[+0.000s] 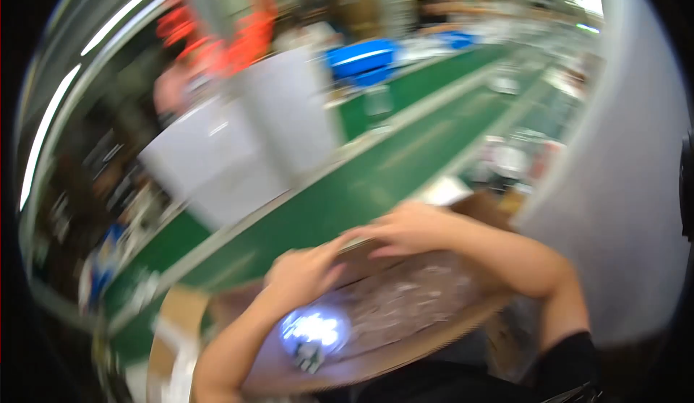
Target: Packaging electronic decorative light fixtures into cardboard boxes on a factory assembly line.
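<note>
One left grip (pixel 302 276), one right grip (pixel 412 228), seemingly clamped on far rim of cardboard box (pixel 412 352) below

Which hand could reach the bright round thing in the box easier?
Probably the left hand: it's nearer the bright round thing. The right hand is farther right, by the far side of the box.

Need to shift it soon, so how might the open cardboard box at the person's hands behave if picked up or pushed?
The cardboard box would probably flex, since its walls look thin and its top is open. It seems unlikely to roll, being long and flat-sided. Its clear, shiny contents may slide when tilted, as they look loose, though blur leaves that uncertain.
</note>
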`<state>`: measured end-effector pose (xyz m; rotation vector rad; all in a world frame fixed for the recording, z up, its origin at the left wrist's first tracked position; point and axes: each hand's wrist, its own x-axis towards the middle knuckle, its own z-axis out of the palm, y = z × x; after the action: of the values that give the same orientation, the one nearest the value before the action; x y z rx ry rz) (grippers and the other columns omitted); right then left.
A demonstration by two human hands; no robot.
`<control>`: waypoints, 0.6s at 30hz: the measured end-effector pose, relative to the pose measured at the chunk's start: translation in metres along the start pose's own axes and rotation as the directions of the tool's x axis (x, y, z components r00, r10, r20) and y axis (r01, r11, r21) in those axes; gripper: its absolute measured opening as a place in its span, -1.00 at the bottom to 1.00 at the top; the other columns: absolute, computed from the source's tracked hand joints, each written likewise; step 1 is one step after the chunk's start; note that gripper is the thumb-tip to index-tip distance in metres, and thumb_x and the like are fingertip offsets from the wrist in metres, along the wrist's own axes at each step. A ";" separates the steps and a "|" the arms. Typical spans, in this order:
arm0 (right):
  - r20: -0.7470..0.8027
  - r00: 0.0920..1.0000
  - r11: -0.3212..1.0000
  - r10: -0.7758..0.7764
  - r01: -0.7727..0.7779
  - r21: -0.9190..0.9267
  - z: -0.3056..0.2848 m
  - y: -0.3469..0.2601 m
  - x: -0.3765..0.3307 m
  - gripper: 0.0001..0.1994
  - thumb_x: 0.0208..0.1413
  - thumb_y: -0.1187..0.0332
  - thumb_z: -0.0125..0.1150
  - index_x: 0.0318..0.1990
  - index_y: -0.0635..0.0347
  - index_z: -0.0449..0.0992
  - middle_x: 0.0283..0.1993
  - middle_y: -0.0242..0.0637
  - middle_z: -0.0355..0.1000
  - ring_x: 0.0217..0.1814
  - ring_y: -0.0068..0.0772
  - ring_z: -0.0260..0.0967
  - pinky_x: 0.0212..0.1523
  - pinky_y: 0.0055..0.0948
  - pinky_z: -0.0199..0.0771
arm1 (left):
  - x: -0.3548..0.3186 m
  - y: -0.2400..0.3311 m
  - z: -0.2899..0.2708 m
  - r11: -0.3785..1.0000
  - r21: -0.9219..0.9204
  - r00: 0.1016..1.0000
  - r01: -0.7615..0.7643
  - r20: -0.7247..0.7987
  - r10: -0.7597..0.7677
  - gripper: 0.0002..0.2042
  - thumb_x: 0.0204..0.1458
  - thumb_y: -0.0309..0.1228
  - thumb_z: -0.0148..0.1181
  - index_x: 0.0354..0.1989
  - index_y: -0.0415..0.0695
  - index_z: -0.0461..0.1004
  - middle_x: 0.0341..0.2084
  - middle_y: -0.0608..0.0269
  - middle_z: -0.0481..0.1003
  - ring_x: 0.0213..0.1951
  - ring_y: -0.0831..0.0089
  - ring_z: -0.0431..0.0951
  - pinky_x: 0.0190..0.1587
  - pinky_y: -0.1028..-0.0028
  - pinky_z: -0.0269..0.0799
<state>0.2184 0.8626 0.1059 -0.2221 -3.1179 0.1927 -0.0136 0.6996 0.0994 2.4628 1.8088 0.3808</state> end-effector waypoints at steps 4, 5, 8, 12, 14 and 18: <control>-0.044 0.999 0.999 -0.009 0.007 -0.045 0.005 -0.008 0.002 -0.39 0.18 0.07 0.40 0.38 -0.10 0.43 0.00 -0.21 0.61 -0.04 -0.06 0.61 -0.10 -0.12 0.61 | -0.009 0.007 0.001 0.981 -0.031 0.975 0.192 0.124 -0.187 -0.37 0.24 -0.11 0.23 0.47 0.21 0.16 -0.35 0.00 0.67 -0.42 -0.07 0.68 -0.40 0.03 0.62; -0.255 0.958 0.991 -0.134 0.128 -0.040 0.026 0.004 0.004 -0.32 0.05 0.22 0.49 0.37 0.00 0.42 0.10 -0.18 0.57 0.09 -0.04 0.57 -0.02 -0.11 0.59 | -0.012 0.006 0.005 0.990 0.051 0.990 0.129 0.049 -0.131 -0.36 0.28 -0.05 0.19 0.48 0.16 0.15 -0.38 0.03 0.66 -0.42 -0.06 0.69 -0.41 0.05 0.63; -0.270 0.956 0.994 -0.113 0.111 -0.023 0.019 0.000 -0.004 -0.18 -0.21 0.52 0.50 0.36 0.16 0.38 0.45 0.00 0.28 0.34 0.11 0.39 0.24 -0.03 0.47 | -0.015 0.000 0.016 1.000 -0.002 0.995 0.015 -0.102 -0.015 -0.37 0.32 0.03 0.11 0.46 -0.01 0.19 -0.22 0.03 0.62 -0.26 -0.01 0.69 -0.28 0.09 0.60; -0.448 0.880 0.973 -0.159 0.217 0.081 0.031 0.001 0.014 -0.17 -0.27 0.54 0.50 0.33 0.16 0.40 0.55 0.05 0.15 0.27 0.15 0.42 0.21 -0.06 0.46 | -0.016 -0.012 0.006 0.981 -0.191 0.955 -0.011 -0.293 -0.047 -0.54 0.31 -0.04 0.15 0.24 -0.04 0.44 -0.22 0.10 0.58 -0.25 0.05 0.67 -0.26 0.09 0.57; -0.239 0.962 0.972 -0.129 0.171 0.161 0.035 -0.001 0.013 -0.18 -0.31 0.53 0.50 0.29 0.13 0.44 0.56 0.06 0.14 0.24 0.14 0.43 0.20 -0.04 0.45 | -0.012 -0.020 0.020 0.986 -0.159 0.934 -0.051 -0.357 -0.009 -0.64 0.27 -0.09 0.19 0.10 -0.04 0.51 -0.25 0.13 0.57 -0.27 0.09 0.66 -0.27 0.12 0.56; -0.184 0.975 0.987 -0.123 0.140 0.083 0.037 -0.002 0.006 -0.21 -0.28 0.46 0.49 0.28 0.12 0.44 0.54 0.07 0.16 0.23 0.15 0.43 0.18 -0.02 0.43 | 0.002 -0.024 0.044 0.973 -0.093 0.861 -0.210 -0.489 0.139 -0.84 0.17 -0.21 0.29 -0.27 0.00 0.63 -0.31 0.24 0.59 -0.32 0.12 0.65 -0.27 0.14 0.55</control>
<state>0.2112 0.8572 0.0695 -0.0284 -2.9232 0.3013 -0.0252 0.7132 0.0528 2.5954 1.6145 1.1887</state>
